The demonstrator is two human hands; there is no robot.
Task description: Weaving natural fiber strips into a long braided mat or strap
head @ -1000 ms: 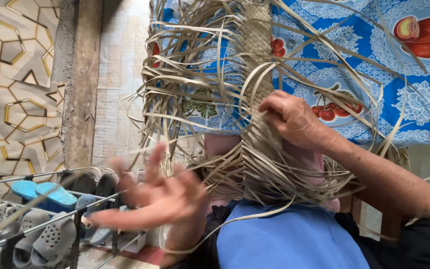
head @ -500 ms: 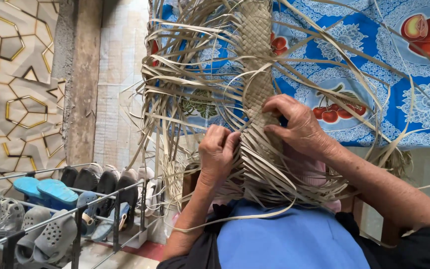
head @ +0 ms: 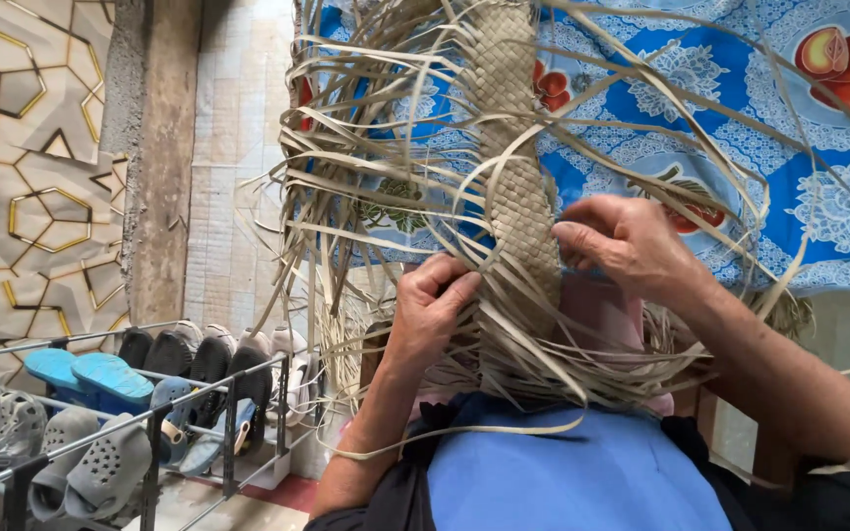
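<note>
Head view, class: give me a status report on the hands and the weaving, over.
Left hand closed on loose strips beside the woven band. Right hand pinching the band's right edge. Loose strip ends fan across the work; nothing else in the way.

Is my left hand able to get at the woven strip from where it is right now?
Probably yes: the left hand already grips loose straw strands right beside the woven strip, nothing between them.
</note>
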